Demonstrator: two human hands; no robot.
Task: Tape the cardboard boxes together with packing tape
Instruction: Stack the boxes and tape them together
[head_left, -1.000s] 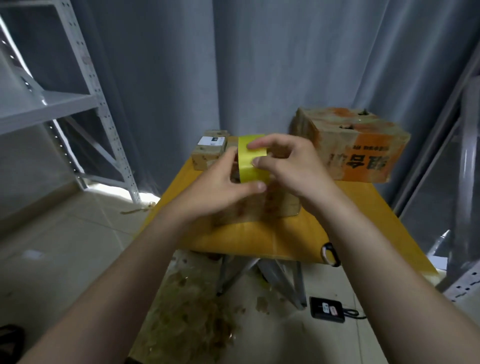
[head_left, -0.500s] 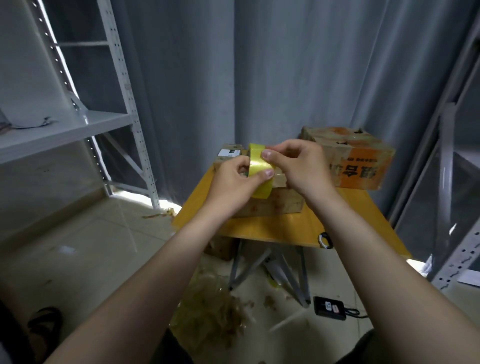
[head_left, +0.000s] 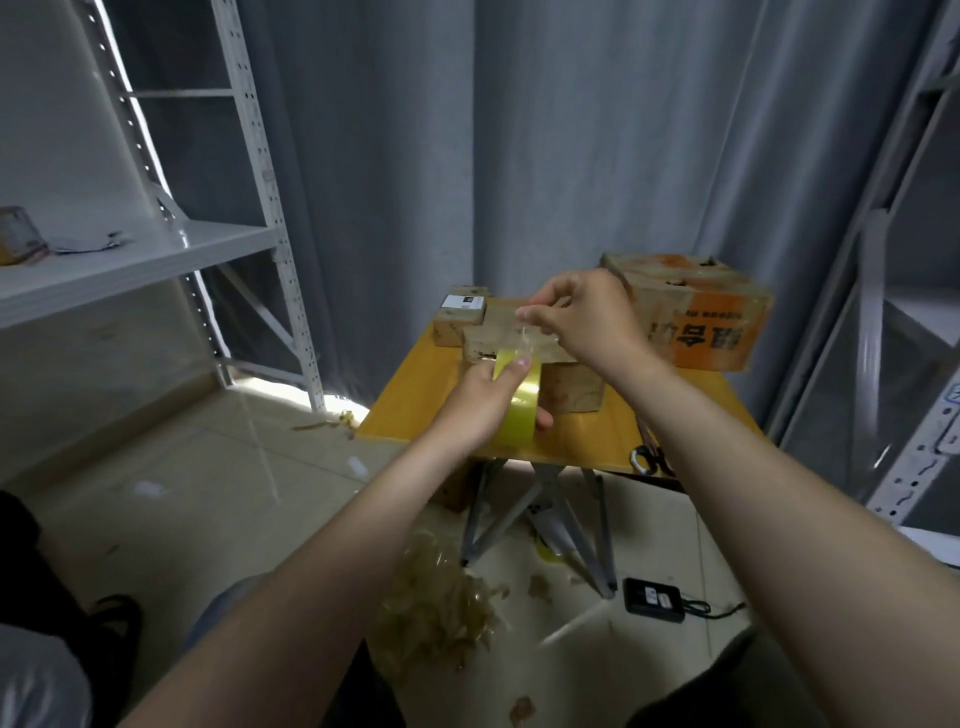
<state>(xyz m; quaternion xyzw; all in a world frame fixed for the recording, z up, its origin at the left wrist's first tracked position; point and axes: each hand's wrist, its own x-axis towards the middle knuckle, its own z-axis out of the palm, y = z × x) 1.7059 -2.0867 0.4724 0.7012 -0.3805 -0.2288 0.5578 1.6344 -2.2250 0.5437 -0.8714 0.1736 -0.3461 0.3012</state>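
Half a second before, both hands were together on the yellow packing tape roll (head_left: 519, 410). At this moment the left hand (head_left: 478, 405) gripped it lower, over the counter (head_left: 415, 400), while the right hand (head_left: 587, 317) pinched the pulled clear strip (head_left: 525, 338) above the cardboard boxes (head_left: 571, 392). The orange box (head_left: 696, 322) carried large dark characters, upside down, and the white label (head_left: 464, 302) was too small to read.

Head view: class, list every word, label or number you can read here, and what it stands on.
Nothing can be quoted.
Orange box: large dark characters, upside down, blurred.
White label on the small box: too small.
Black device on the floor: sticker blurred.
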